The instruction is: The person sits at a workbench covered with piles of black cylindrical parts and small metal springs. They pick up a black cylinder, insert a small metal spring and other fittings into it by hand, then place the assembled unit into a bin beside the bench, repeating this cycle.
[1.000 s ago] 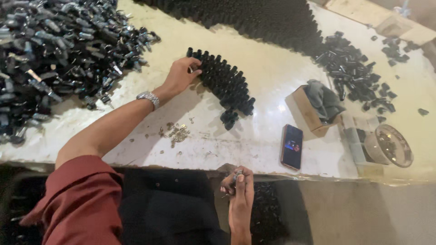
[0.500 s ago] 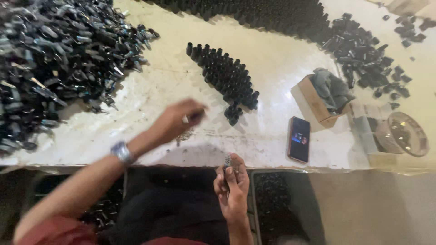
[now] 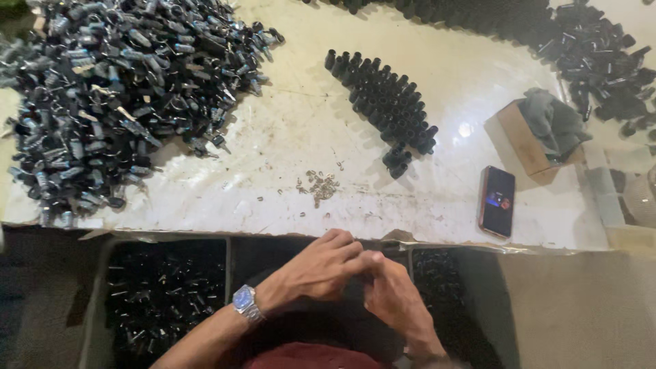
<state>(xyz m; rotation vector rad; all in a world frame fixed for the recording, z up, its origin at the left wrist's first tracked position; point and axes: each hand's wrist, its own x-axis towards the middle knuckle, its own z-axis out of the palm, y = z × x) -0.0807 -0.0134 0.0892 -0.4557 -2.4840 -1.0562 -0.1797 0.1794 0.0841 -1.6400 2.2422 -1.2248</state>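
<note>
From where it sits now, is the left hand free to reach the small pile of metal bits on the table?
Probably yes: the left hand sits just below the table edge, with bare tabletop up to the metal bits.

Pinched between fingertips of left hand [image 3: 321, 266] and right hand [image 3: 393, 297], below the table edge: a small dark part [image 3: 369, 263], mostly hidden, shape unclear. Hands touching, over the lap.

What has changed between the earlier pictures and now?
The left hand left the rows of black caps and drew back to the table edge, meeting the right hand. Whether they hold something is unclear. The phone and box stayed.
</note>
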